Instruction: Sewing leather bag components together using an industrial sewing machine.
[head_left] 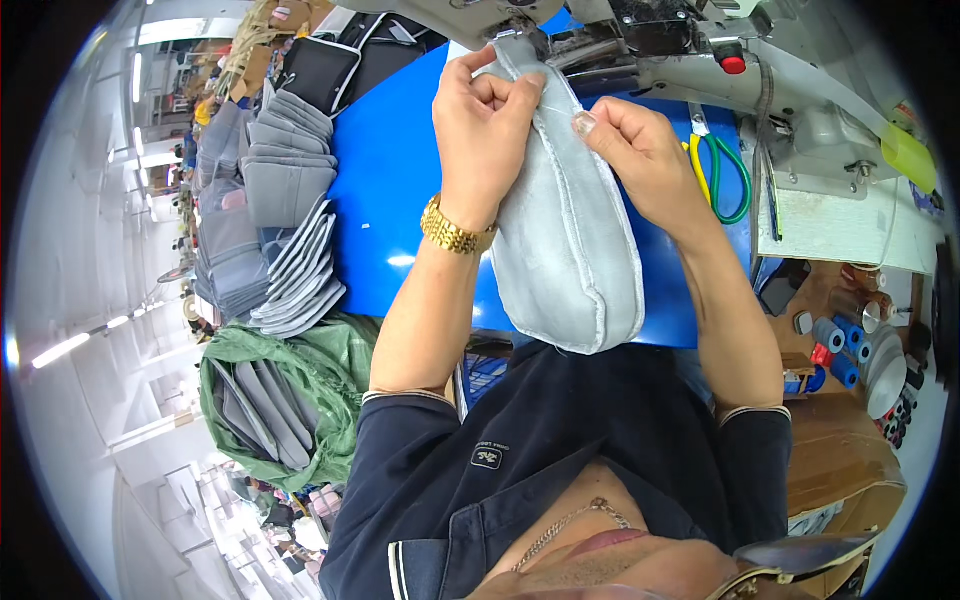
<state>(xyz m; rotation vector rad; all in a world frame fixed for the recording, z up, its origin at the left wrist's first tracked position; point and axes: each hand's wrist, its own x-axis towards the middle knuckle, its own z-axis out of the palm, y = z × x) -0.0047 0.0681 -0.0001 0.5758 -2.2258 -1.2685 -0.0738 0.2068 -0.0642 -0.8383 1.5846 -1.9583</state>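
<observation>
A long, pale grey padded fabric piece (pixel 570 260) with stitched edges and a raised seam down its middle hangs over a blue table top (pixel 380 200), its far end at the dark head of a sewing machine (pixel 640 35). My left hand (pixel 480 130), with a gold watch at the wrist, pinches the piece near that far end, fingers bent over its left edge. My right hand (pixel 640 155) grips the right edge a little lower, thumb on top. Scissors (pixel 732 175) with green and yellow handles lie just right of my right hand.
Stacked grey fabric pieces (pixel 285 170) line the table's left, with black cases (pixel 320 70) behind. A green sack (pixel 230 400) holding grey pieces sits lower left. Thread spools (pixel 845 340) stand on a lower shelf at right, above a cardboard box (pixel 830 440). A phone (pixel 785 285) lies near them.
</observation>
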